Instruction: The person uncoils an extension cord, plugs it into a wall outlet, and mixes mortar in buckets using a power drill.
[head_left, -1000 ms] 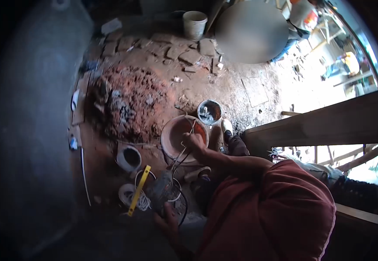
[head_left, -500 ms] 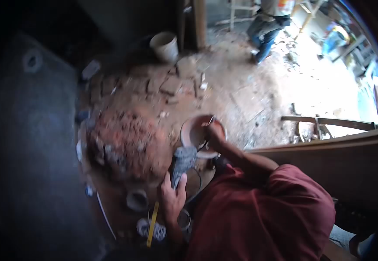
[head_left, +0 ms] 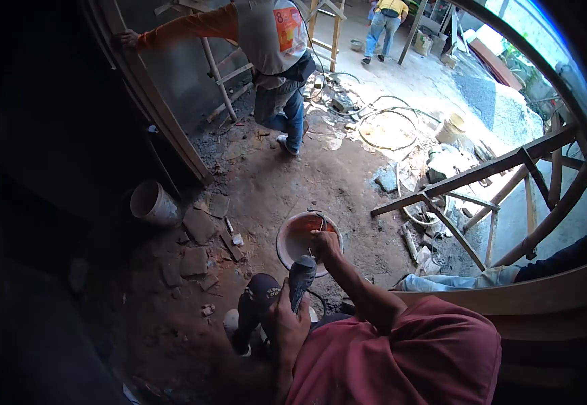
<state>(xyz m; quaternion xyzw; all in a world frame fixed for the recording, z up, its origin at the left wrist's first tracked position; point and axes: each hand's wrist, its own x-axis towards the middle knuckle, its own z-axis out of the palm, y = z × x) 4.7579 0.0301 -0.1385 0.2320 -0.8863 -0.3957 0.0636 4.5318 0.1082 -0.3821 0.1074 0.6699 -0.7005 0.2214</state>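
Note:
My left hand point(head_left: 289, 320) is wrapped round the body of a dark, dusty power tool point(head_left: 301, 275), held upright in front of my torso. Just past the tool's top end, my right hand point(head_left: 326, 244) is closed on a thin cord or wire point(head_left: 322, 221), whose loop shows above the fist. Both hands are over or beside a round basin point(head_left: 289, 238) with a reddish inside. Below my right hand a dark cable curves down beside the tool. What lies at the bottom of the basin is partly hidden by the hand and tool.
A person in an orange-sleeved shirt point(head_left: 273, 40) stands by a wooden frame point(head_left: 151, 94). Another person point(head_left: 385, 27) bends farther back. A pale bucket point(head_left: 153, 204) and broken slabs point(head_left: 199, 226) lie left. Timber framing point(head_left: 469, 169) and a person's jeans-clad leg point(head_left: 442, 282) are at right.
The view has swung toward the doorway and bright yard; the rubble heap and yellow level are out of sight. The tool has been raised closer to my right hand, over the basin.

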